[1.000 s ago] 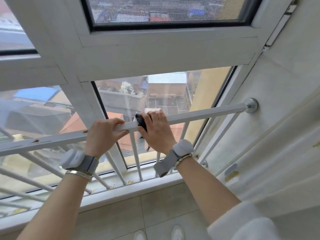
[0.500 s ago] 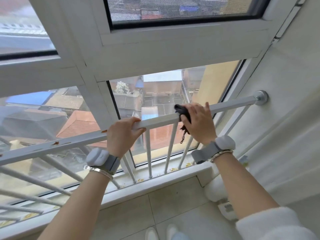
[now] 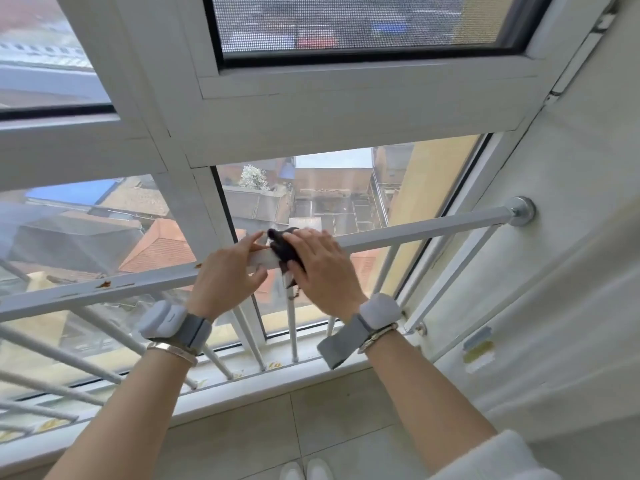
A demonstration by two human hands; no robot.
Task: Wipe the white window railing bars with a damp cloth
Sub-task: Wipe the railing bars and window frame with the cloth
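Observation:
The white top rail [image 3: 415, 233] of the window railing runs from the lower left up to a metal wall mount [image 3: 519, 211] on the right. Thin white upright bars [image 3: 292, 334] drop from it to the sill. My left hand [image 3: 225, 275] grips the rail, fingers over the top and thumb beneath. Right beside it, my right hand [image 3: 325, 268] holds a dark cloth [image 3: 282, 249] wrapped over the rail; a corner of the cloth hangs below. The hand is motion-blurred.
Rust-coloured spots [image 3: 104, 284] mark the rail left of my hands. The window frame [image 3: 311, 109] stands behind the railing, a white sill [image 3: 242, 386] lies below, and a wall [image 3: 571, 271] closes in on the right. My shoes [image 3: 304, 471] stand on the tiled floor.
My right hand slid the cloth right along the rail, then back left until it sits against my left hand. My left hand kept its hold on the rail.

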